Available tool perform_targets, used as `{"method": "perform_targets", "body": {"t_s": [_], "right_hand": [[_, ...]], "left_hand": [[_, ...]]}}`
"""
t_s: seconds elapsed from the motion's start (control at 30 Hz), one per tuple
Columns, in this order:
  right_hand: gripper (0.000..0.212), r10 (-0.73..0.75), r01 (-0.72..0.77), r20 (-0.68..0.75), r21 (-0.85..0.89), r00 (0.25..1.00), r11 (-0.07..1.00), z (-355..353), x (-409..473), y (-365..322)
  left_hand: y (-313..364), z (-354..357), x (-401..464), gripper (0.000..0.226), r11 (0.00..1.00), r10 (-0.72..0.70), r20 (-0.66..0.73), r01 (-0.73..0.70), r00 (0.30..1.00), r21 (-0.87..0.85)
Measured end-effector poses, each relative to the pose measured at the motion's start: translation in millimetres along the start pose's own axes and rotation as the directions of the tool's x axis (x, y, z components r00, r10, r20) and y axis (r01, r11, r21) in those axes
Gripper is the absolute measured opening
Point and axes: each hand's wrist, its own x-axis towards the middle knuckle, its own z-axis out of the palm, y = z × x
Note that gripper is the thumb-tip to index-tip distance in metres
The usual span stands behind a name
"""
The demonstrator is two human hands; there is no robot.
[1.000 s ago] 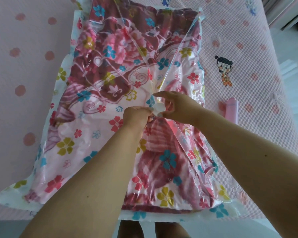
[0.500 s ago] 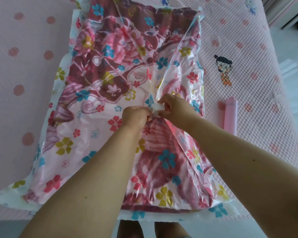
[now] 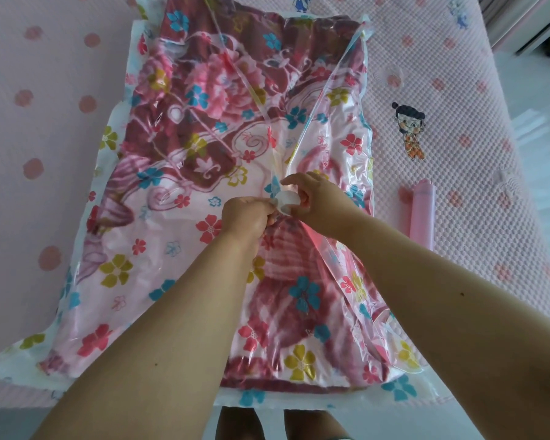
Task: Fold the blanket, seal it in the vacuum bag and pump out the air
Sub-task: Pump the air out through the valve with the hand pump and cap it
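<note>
A clear vacuum bag (image 3: 118, 312) printed with coloured flowers lies flat on the bed, with the folded red and pink floral blanket (image 3: 204, 90) inside it. Near the bag's middle sits a round white valve cap (image 3: 287, 201). My right hand (image 3: 311, 198) pinches the cap between thumb and fingers. My left hand (image 3: 246, 215) grips the bag plastic at the valve's left side, fingers curled. The plastic rises in creased ridges from the valve toward the far corners.
A pink cylindrical hand pump (image 3: 421, 214) lies on the bed to the right of the bag. The bed cover (image 3: 473, 128) is pink and quilted with a cartoon figure (image 3: 410, 131). The bed's near edge runs just below the bag; my legs show beneath it.
My right hand closed in on the white cap and its fingers shifted round it. My left hand stays at the valve. The bag has not moved.
</note>
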Motion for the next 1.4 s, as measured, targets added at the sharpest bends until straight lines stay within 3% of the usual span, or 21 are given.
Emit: {"method": "perform_targets", "body": {"t_s": [0.23,0.83,1.23,1.33,1.4], "right_hand": [[0.039,0.034,-0.035,-0.016,-0.061,0.999,0.998,5,-3,-2],[0.039,0.198,-0.224,-0.263,-0.07,0.944,0.972,35,-9,-14],[0.043,0.213,-0.235,-0.264,-0.054,0.941,0.971,27,-8,-9],[0.046,0.135,-0.163,-0.325,-0.059,0.936,0.985,13,-7,0],[0.045,0.219,-0.238,-0.414,0.006,0.884,0.971,5,-3,13]], "left_hand": [[1,1,0,0.016,0.999,-0.003,-0.027,0.004,1.0,0.036],[4,2,4,0.01,0.996,-0.007,-0.05,0.011,0.999,0.086],[4,0,-4,0.019,0.993,0.056,-0.007,-0.055,0.998,0.102],[10,-8,-6,0.018,0.931,0.205,-0.053,-0.178,0.977,0.318],[14,-25,-2,0.03,0.798,0.367,-0.158,-0.223,0.917,0.56]]}}
